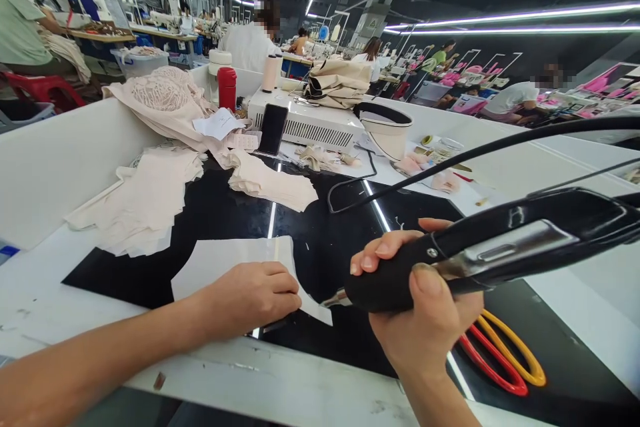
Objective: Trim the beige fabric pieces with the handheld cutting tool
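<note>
A pale cut piece (pixel 230 255), fabric or a thin sheet, lies flat on the glossy black board (pixel 345 230). My left hand (pixel 257 293) rests on its right part, fingers curled and pressed together against the near edge. My right hand (pixel 430 307) is closed around a black handheld power tool (pixel 395 277), with the thumb on its side near a metal lever. The tool's pointed metal tip (pixel 337 299) meets or nearly meets the piece's right corner. Scissors with one red and one yellow handle (pixel 517 357) lie beside my right wrist, their blades hidden.
Stacks of beige cut pieces (pixel 145 197) and a smaller stack (pixel 273 180) lie farther back. Behind stand a phone (pixel 273 128), a white vented machine (pixel 310 121) and a red bottle (pixel 227 88). A black cable (pixel 480 150) arches over the right side. Co-workers sit at sewing machines beyond.
</note>
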`<state>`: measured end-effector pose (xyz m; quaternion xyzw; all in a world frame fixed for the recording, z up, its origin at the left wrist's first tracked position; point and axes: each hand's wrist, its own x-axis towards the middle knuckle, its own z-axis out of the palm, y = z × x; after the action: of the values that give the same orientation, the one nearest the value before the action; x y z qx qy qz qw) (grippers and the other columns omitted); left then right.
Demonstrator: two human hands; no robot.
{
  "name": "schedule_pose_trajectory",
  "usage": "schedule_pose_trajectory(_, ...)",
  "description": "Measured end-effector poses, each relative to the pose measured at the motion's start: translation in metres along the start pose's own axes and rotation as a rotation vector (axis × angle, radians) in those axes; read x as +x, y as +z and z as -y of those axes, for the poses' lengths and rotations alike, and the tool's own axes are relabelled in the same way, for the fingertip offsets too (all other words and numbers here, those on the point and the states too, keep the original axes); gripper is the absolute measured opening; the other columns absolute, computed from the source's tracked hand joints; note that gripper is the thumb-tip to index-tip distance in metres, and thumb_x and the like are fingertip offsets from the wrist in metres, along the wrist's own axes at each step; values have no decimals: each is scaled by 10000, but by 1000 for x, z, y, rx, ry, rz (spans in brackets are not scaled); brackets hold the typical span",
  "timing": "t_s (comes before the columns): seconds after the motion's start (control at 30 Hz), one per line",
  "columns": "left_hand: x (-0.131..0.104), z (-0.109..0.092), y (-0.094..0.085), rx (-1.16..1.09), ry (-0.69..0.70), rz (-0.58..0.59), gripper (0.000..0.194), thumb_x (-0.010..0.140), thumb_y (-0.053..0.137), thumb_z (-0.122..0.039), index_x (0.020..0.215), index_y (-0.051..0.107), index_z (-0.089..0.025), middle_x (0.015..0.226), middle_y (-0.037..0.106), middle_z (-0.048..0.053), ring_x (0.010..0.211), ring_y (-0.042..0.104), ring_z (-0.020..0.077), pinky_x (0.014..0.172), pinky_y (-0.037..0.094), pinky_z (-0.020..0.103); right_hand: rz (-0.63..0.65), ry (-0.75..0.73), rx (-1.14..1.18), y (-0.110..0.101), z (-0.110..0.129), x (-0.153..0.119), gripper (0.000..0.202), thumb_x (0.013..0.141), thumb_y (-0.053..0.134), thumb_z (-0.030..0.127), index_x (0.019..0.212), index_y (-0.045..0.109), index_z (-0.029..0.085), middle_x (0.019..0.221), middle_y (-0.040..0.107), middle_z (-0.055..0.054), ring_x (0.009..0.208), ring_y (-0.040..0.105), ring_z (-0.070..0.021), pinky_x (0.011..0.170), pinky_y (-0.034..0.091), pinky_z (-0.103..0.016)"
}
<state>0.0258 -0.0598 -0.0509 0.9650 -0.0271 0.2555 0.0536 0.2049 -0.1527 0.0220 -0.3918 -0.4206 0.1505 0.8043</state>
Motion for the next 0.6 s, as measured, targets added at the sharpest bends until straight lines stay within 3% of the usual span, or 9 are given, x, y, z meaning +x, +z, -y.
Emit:
schedule_pose_trajectory(0.43,-3,3,4,-21,5,-27,190,1087,552,-66,973,671,-162,962,738,32,917,679,173,808,562,278,-5,50,49,8,3,-4,358,821,888,412,1092,685,296,740,671,57,548,641,-161,458,545,-284)
schedule_pose_trajectory(0.6,-4,5,3,-51,-1,3,198,1109,519,-92,1025,684,-162,1002,760,48,954,688,183,844,573,282,49,45,75,14,0,-11,382,833,897,426,1121,683,295,754,677,57,564,645,-153,472,557,-274)
